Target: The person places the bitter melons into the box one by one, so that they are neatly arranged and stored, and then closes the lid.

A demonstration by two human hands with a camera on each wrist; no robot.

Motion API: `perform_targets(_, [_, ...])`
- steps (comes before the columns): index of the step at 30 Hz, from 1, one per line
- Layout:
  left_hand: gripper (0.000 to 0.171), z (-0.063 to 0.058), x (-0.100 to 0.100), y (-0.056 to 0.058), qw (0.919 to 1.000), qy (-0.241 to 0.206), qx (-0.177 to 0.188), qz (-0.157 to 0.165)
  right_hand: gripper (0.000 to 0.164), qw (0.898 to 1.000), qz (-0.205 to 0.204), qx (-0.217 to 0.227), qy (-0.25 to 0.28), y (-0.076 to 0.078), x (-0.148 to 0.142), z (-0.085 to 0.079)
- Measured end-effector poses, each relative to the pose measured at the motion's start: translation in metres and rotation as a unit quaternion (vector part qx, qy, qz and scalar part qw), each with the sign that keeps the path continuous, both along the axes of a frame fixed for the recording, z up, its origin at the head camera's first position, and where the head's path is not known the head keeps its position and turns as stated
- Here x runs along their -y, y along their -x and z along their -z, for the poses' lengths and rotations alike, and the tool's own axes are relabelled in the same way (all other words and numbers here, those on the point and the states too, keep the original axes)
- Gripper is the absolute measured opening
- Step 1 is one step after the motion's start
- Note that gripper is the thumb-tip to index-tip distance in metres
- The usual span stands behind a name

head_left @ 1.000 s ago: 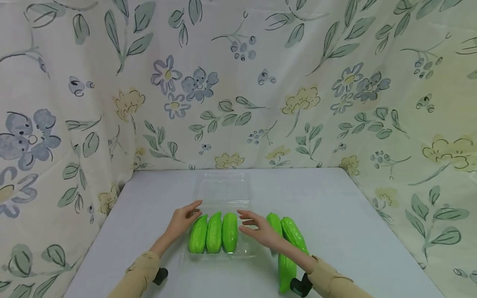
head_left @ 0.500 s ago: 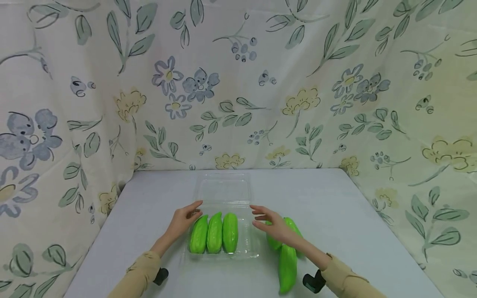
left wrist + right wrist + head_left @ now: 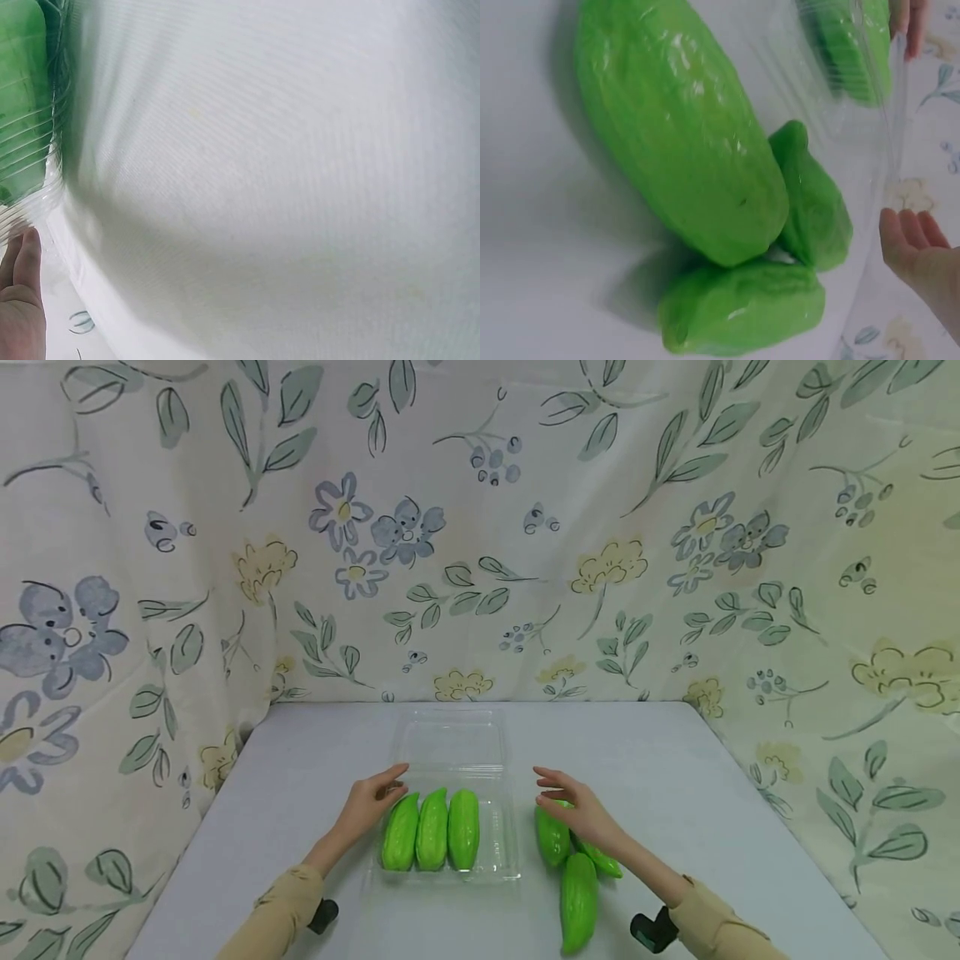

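Three bright green, ridged bitter melons (image 3: 432, 829) lie side by side in a clear plastic clamshell container (image 3: 497, 839), its right part bare. My left hand (image 3: 369, 797) is at the container's back left corner; in the left wrist view its fingers (image 3: 28, 259) reach the ribbed plastic edge. My right hand (image 3: 577, 808), fingers loosely extended and holding nothing, hovers over the loose melons right of the container. One loose melon (image 3: 579, 902) lies nearest the front, another (image 3: 553, 843) beside the container, and a third (image 3: 602, 862) is partly hidden under the right hand and forearm.
The container's clear lid (image 3: 450, 739) lies folded back toward the rear. A white cloth covers the table (image 3: 637, 743), and a floral curtain (image 3: 480, 635) hangs behind it and at both sides. Dark wrist cameras (image 3: 654, 930) are strapped under each forearm.
My right hand has moved away from the third melon in the container, rightward over the loose ones, baring the container's right part. The left hand has stayed in place.
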State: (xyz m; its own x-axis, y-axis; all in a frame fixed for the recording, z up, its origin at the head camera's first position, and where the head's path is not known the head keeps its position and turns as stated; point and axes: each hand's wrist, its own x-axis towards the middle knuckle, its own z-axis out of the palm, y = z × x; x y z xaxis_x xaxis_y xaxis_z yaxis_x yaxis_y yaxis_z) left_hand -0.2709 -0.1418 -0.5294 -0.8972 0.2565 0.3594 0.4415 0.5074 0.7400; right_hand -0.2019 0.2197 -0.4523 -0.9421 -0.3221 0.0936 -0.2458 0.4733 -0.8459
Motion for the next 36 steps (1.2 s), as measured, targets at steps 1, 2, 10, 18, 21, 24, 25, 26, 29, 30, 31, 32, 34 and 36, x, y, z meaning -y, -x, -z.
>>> perform_targets(1, [0.043,0.0,0.0,0.0,1.0,0.001,-0.003,0.001,0.051,1.0,0.003,-0.001,-0.002,0.0,-0.003,0.0])
perform_targets(2, [0.042,0.0,0.0,0.0,1.0,-0.001,-0.005,0.002,0.051,1.0,0.008,-0.003,-0.005,0.001,-0.005,0.0])
perform_targets(10, [0.042,0.001,0.001,0.001,0.9999,-0.001,-0.012,0.002,0.05,0.999,0.027,-0.023,-0.012,0.008,-0.03,0.001])
perform_targets(18, [0.043,-0.002,0.001,0.0,0.9999,0.002,-0.014,0.008,0.051,0.998,0.049,-0.015,-0.036,0.011,-0.048,0.001])
perform_targets(21, [0.042,0.0,0.001,0.0,0.9999,0.0,-0.015,0.009,0.051,0.997,0.06,-0.012,-0.056,0.014,-0.055,0.002])
perform_targets(24, [0.042,0.0,0.001,0.001,0.9998,-0.001,-0.016,0.011,0.053,0.995,0.071,0.002,-0.068,0.018,-0.064,0.007])
perform_targets(25, [0.042,0.0,0.002,0.0,0.9998,-0.002,-0.017,0.011,0.053,0.995,0.074,0.01,-0.068,0.019,-0.066,0.009])
perform_targets(26, [0.042,0.0,0.002,0.0,0.9998,-0.001,-0.016,0.011,0.054,0.995,0.077,0.019,-0.066,0.019,-0.068,0.01])
perform_targets(29, [0.042,0.0,0.001,-0.001,0.9999,-0.003,-0.013,0.009,0.055,0.994,0.077,0.05,-0.065,0.019,-0.073,0.013])
perform_targets(30, [0.042,-0.001,0.001,-0.001,0.9999,-0.003,-0.012,0.007,0.055,0.993,0.076,0.06,-0.063,0.019,-0.074,0.014])
perform_targets(31, [0.042,-0.001,0.001,-0.001,0.9999,-0.002,-0.01,0.006,0.055,0.993,0.074,0.07,-0.062,0.018,-0.074,0.015])
perform_targets(32, [0.042,-0.001,0.001,-0.001,0.9999,-0.002,-0.009,0.005,0.056,0.992,0.073,0.08,-0.061,0.018,-0.074,0.016])
perform_targets(34, [0.042,-0.001,0.001,-0.001,1.0,-0.003,-0.007,0.003,0.057,0.992,0.064,0.092,-0.059,0.017,-0.075,0.018])
perform_targets(36, [0.042,-0.001,0.0,-0.001,1.0,-0.003,-0.007,0.004,0.057,0.992,0.058,0.097,-0.057,0.017,-0.075,0.02])
